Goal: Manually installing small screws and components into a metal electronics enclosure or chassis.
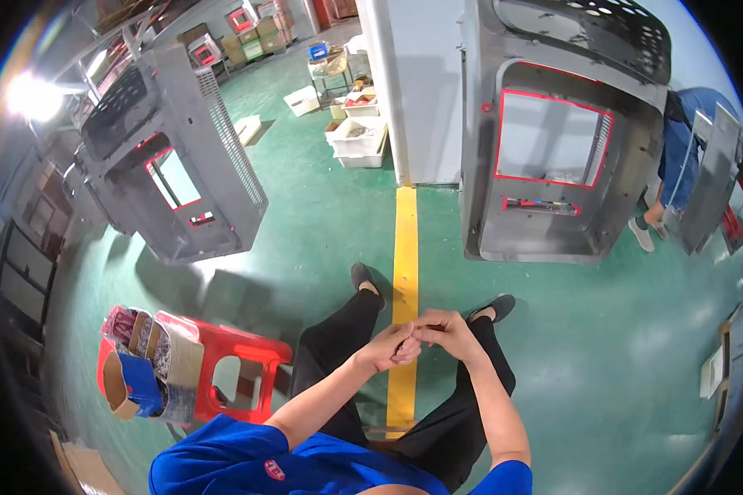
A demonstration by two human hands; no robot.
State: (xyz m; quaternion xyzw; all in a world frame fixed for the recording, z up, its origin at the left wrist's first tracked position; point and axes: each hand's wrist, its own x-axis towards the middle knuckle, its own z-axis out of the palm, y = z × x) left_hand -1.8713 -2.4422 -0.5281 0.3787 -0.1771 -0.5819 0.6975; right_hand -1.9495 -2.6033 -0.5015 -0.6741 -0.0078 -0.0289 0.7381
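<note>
My left hand point(394, 347) and my right hand point(443, 332) meet in front of me, above the yellow floor stripe point(405, 235). The left fingers are curled in like a loose fist. Thumb and forefinger of my right hand pinch together against the left fingertips. Anything between them is too small or too hidden to make out. Nearest the hands are my own legs in black trousers. To the left stands a red plastic stool point(274, 351) with cut-open boxes point(182, 363) on it, which hold many small parts.
Two large grey housings with red-edged openings stand ahead, one at left point(215, 173) and one at right point(483, 165). A white pillar point(428, 99) rises between them. White bins point(359, 140) are stacked behind. At far right a person point(687, 165) in blue is beside grey panels point(712, 181).
</note>
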